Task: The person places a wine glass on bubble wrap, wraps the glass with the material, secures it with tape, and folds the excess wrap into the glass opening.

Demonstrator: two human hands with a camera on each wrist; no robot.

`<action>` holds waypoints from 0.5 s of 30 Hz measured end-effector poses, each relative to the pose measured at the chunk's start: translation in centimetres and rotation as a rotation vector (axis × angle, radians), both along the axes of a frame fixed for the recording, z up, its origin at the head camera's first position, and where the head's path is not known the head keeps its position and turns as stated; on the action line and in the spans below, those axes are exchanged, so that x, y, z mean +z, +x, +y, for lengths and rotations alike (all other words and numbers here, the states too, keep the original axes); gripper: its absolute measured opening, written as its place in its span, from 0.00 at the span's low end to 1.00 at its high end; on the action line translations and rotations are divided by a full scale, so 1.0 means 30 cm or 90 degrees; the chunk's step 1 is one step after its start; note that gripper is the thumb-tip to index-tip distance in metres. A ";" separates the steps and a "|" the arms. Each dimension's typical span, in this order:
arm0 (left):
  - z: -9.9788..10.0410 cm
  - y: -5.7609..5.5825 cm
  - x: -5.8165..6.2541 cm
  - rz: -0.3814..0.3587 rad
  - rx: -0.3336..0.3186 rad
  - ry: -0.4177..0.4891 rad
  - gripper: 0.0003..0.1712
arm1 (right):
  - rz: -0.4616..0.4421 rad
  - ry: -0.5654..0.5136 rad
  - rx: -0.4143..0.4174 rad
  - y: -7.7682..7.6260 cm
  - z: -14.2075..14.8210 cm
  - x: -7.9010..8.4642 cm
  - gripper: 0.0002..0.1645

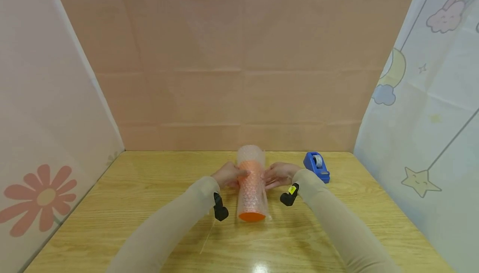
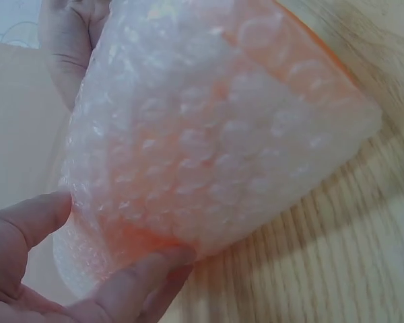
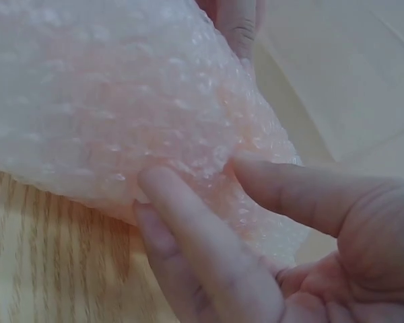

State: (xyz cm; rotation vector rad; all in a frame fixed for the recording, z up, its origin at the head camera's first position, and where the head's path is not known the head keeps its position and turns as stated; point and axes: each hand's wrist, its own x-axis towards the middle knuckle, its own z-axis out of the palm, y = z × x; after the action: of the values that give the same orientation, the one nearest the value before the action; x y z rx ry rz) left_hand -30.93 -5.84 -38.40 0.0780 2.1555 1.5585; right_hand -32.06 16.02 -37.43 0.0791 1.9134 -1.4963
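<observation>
A roll of bubble wrap [image 1: 252, 194] lies lengthwise on the table, wound around an orange object [image 1: 252, 216] whose flat end shows at the near side. From the left, my left hand [image 1: 226, 174] holds the roll, thumb on top and fingers low on its side. My right hand [image 1: 280, 174] grips the opposite side in much the same way. In the left wrist view, the thumb and fingers [image 2: 131, 286] press into the clear bubbles. Thumb and fingers [image 3: 202, 235] also bear on the wrap in the right wrist view. Most of the orange object is hidden under the layers.
A blue tape dispenser [image 1: 317, 167] with a roll of tape stands at the back right of the wooden table [image 1: 157, 185]. A plain backdrop [image 1: 209, 57] rises behind the table, with patterned sheets [image 1: 423, 140] along both sides.
</observation>
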 end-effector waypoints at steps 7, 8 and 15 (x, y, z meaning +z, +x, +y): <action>-0.012 -0.017 -0.027 -0.044 -0.016 0.056 0.09 | -0.006 -0.012 -0.010 0.003 0.002 0.010 0.21; -0.015 -0.016 -0.029 -0.046 -0.017 0.058 0.10 | -0.008 -0.012 -0.013 0.004 0.000 0.011 0.22; -0.030 -0.009 -0.020 -0.037 -0.001 0.025 0.15 | 0.002 -0.006 0.005 0.000 -0.019 0.017 0.18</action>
State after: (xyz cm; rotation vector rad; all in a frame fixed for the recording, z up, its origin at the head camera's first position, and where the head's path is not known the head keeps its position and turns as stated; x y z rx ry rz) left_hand -31.21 -6.73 -39.00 0.0473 2.0802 1.5825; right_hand -32.07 15.46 -36.91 0.0653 1.9067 -1.5021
